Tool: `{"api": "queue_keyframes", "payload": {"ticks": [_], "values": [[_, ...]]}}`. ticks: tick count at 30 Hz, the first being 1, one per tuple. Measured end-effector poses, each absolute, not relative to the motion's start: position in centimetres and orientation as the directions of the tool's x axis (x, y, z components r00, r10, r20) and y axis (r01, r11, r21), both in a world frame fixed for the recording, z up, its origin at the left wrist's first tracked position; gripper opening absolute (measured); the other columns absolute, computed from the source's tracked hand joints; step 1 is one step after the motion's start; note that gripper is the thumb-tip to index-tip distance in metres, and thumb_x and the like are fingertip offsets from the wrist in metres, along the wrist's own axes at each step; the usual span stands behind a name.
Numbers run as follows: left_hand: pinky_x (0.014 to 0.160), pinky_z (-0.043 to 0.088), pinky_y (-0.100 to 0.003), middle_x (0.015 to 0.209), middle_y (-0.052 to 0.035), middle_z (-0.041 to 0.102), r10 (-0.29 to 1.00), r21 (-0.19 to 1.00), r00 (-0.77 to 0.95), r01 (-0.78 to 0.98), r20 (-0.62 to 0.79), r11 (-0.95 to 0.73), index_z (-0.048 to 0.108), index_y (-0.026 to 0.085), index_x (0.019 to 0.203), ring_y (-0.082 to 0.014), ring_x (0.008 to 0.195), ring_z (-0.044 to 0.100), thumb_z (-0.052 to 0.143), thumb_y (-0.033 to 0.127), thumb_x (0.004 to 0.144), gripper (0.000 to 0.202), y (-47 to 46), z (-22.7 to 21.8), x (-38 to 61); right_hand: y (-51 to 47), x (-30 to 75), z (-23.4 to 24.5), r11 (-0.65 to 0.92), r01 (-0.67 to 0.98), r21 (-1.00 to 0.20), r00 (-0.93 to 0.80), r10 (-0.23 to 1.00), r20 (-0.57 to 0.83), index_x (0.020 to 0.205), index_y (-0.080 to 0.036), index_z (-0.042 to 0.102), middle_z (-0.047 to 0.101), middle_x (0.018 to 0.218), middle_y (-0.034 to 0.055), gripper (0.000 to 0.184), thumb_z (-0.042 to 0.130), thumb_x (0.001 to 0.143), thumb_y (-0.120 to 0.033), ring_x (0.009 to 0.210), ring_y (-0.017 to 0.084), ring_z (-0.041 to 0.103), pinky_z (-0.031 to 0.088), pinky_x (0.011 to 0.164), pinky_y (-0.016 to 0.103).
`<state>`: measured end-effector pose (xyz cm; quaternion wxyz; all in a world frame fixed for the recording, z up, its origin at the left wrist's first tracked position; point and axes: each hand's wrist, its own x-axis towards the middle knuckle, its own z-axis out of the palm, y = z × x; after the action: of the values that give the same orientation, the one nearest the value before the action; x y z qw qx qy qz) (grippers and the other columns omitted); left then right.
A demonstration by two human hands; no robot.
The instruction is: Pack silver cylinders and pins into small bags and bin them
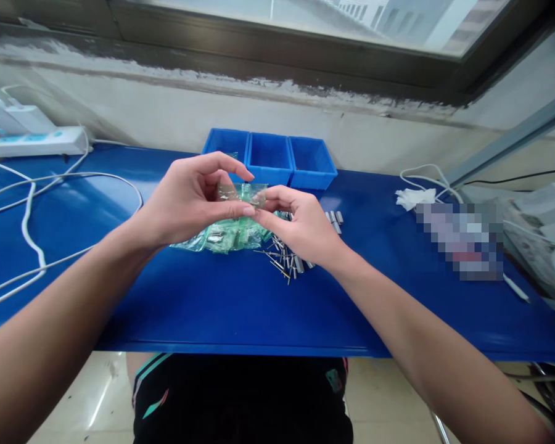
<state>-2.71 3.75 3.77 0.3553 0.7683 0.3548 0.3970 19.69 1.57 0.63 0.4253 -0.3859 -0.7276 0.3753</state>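
Both my hands are raised above the blue table (pixel 213 296) and pinch a small clear green plastic bag (pixel 240 192) between them. My left hand (pixel 189 200) grips the bag's left side with thumb and fingers. My right hand (pixel 300 225) pinches its right edge. Under the hands lies a pile of similar green bags (pixel 222 237) with small metal parts inside. Loose metal pins and small cylinders (pixel 287 262) are scattered on the table just beneath my right hand.
Three blue bins (pixel 271 160) stand in a row at the table's back edge. White cables (pixel 32 216) and a power strip (pixel 32 142) lie at the left. A crumpled white tissue (pixel 414 197), a blurred item and papers sit at the right.
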Motion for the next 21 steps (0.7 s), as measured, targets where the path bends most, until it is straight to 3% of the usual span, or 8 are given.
{"api": "queue_keyframes", "payload": {"ticks": [6, 8, 11, 14, 21], "values": [[0.052, 0.042, -0.026, 0.071, 0.0017, 0.063, 0.862, 0.860, 0.319, 0.204, 0.394, -0.468, 0.073, 0.022, 0.110, -0.0114, 0.060, 0.052, 0.084, 0.042, 0.085, 0.034, 3.8, 3.2, -1.5, 2.0, 19.7, 0.6, 0.388, 0.080, -0.918, -0.278, 0.893, 0.353, 0.101, -0.019, 0.074, 0.071, 0.085, -0.0005, 0.025, 0.084, 0.092, -0.040, 0.078, 0.015, 0.064, 0.053, 0.073, 0.032], [0.051, 0.041, -0.026, 0.068, 0.0015, 0.060, 0.866, 0.855, 0.331, 0.239, 0.374, -0.461, 0.074, 0.020, 0.102, -0.0112, 0.058, 0.051, 0.080, 0.044, 0.089, 0.028, 3.8, 3.2, -1.2, 2.0, 19.7, 0.6, 0.377, 0.038, -0.926, -0.232, 0.904, 0.359, 0.100, -0.019, 0.073, 0.070, 0.083, -0.0009, 0.028, 0.086, 0.090, -0.042, 0.077, 0.015, 0.064, 0.052, 0.072, 0.032], [0.052, 0.042, -0.025, 0.070, -0.0008, 0.063, 0.856, 0.842, 0.386, 0.276, 0.345, -0.464, 0.074, 0.018, 0.084, -0.0117, 0.060, 0.054, 0.078, 0.044, 0.091, 0.028, 3.8, 3.1, -1.1, 2.2, 19.8, 0.7, 0.367, 0.058, -0.929, -0.196, 0.916, 0.350, 0.098, -0.020, 0.073, 0.070, 0.086, 0.0003, 0.035, 0.085, 0.089, -0.052, 0.079, 0.016, 0.065, 0.054, 0.072, 0.034], [0.054, 0.044, -0.026, 0.074, -0.0024, 0.067, 0.848, 0.824, 0.383, 0.290, 0.366, -0.486, 0.074, 0.018, 0.081, -0.0132, 0.064, 0.056, 0.077, 0.046, 0.092, 0.030, 3.8, 2.7, -1.1, 2.1, 20.0, 0.9, 0.350, 0.091, -0.932, -0.193, 0.924, 0.329, 0.097, -0.021, 0.073, 0.070, 0.088, 0.0013, 0.040, 0.082, 0.089, -0.059, 0.080, 0.017, 0.066, 0.056, 0.073, 0.035], [0.054, 0.041, -0.028, 0.072, -0.0018, 0.063, 0.838, 0.811, 0.345, 0.270, 0.423, -0.520, 0.071, 0.020, 0.078, -0.0144, 0.064, 0.054, 0.079, 0.052, 0.092, 0.036, 3.8, 1.8, -0.9, 1.6, 20.1, 1.4, 0.353, 0.052, -0.934, -0.211, 0.918, 0.335, 0.100, -0.022, 0.073, 0.069, 0.089, -0.0002, 0.032, 0.085, 0.089, -0.051, 0.082, 0.017, 0.066, 0.057, 0.075, 0.034]]}}
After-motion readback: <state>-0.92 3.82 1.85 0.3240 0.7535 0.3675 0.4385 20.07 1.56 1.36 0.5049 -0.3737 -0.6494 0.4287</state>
